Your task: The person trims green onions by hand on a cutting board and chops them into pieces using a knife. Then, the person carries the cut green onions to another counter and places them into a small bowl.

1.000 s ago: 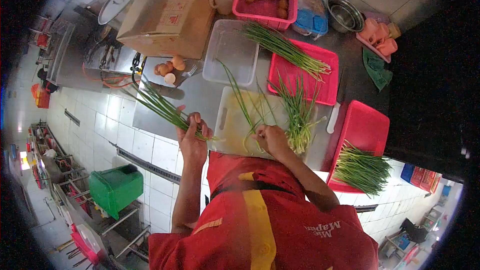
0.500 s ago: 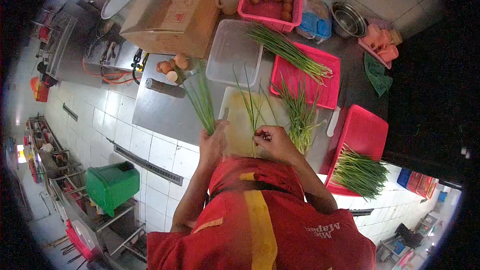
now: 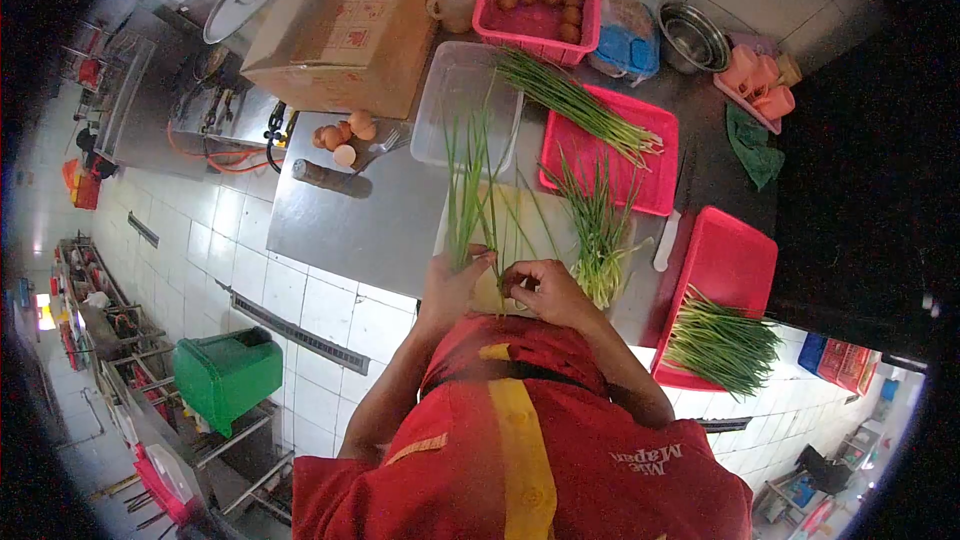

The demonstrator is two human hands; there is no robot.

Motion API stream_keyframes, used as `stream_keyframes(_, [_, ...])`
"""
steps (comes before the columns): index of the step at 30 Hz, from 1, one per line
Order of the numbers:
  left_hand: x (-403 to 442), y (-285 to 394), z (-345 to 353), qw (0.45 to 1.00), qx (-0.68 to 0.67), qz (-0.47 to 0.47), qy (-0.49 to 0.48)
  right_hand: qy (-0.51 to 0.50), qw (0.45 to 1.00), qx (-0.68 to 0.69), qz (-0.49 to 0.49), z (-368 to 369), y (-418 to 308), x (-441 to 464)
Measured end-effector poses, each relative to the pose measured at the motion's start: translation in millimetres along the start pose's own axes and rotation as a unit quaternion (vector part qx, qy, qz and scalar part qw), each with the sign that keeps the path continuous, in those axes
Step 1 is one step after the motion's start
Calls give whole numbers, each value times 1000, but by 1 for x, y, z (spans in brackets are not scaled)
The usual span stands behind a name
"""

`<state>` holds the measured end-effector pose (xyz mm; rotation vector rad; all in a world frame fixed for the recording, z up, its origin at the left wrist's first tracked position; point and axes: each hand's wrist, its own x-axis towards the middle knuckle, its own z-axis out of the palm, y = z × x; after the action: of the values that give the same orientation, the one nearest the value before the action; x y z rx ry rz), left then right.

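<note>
Near mid-frame, spring onions (image 3: 463, 205) were clamped in the left hand (image 3: 456, 285), long axis running up the frame, green tips (image 3: 480, 127) above that hand, lower ends (image 3: 502, 292) pinched by the right hand (image 3: 550, 290).

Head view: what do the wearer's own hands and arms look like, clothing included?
The left hand and right hand are ungloved, and the forearms are uncovered. Red short sleeves belong to a red shirt with a yellow front stripe and white lettering reading Mie Mapan.
</note>
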<state>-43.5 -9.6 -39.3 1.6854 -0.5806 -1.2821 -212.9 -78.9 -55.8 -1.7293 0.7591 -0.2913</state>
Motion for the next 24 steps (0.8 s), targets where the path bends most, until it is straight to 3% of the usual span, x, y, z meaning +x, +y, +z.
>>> stream_keyframes(2, [-1, 4, 0, 1000, -2, -9, 14, 25, 999, -24, -9, 2, 0, 1])
stream_keyframes(4, [-1, 5, -2, 999, 36, 27, 17, 245, 961, -131, -10, 5, -3, 3])
stream_keyframes(7, [-1, 7, -3, 996, 52, 70, -4, 246, 969, -23, -25, -4, -31, 7])
stream_keyframes(13, [1, 0, -1, 986, 101, 131, -10, 188, 980, -53, -40, -5, -53, 16])
stream_keyframes(17, [-3, 5, -3, 990, 115, 79, -22, 221, 968, -79, -92, -2, -32, 20])
stream_keyframes(19, [-2, -1, -5, 993, 85, 75, -21, 276, 956, -71, -75, -5, -29, 17])
stream_keyframes(24, [-4, 6, -9, 998, 31, 43, 23, 273, 955, -117, 11, -35, -7, -3])
